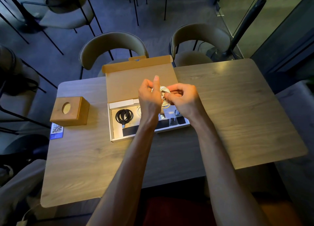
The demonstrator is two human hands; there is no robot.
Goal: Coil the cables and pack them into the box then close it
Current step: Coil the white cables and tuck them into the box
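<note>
both forearms reach in from the near edge of the bench (pixel 237 107), bare, converging above the box (pixel 110 124). left hand (pixel 149 98): back toward the camera, fingers curled, one digit standing straight up; its grip closes on the left side of a pale cable (pixel 164 89) wound in a small coil. right hand (pixel 184 98): knuckles up, fingers bent inward, grip pinching the right side of the same coil. the coil is held off the bench, over the seam between the box and its raised lid (pixel 129 83).

the box lies open at the middle of the far edge, lid tilted back. a black cable (pixel 124 116), coiled, lies in its left end.

obscured: the hands cover most of the pale coil; fingertip contact cannot be made out. the left wrist hides the box's middle, where a pale loop partly shows. items at the right end are too small to identify.

a wooden block (pixel 71 112) with a round hole stands near the far left corner, a printed card (pixel 57 130) beside it at the left edge.
</note>
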